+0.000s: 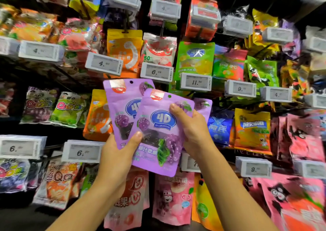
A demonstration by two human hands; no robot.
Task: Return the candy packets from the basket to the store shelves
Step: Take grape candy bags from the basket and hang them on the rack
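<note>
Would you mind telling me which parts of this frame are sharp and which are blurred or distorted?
Head view: the front purple packet and both hands are fairly sharp; edge packets smear with blur; wide-angle bowing tilts the outer price tags; glare streaks the packet's top.

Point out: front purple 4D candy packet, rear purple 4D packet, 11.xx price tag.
Front purple 4D candy packet [163, 119], head view, on the blue 4D logo.
Rear purple 4D packet [116, 105], head view, upper left face.
White 11.xx price tag [195, 82], head view, display centre.

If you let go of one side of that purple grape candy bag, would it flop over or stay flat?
The front purple packet would probably stay fairly flat, because it looks like a smooth, flat pouch. Its glossy film may be slippery. It seems light: the left hand and right hand hold it by thumb and fingers.
</note>
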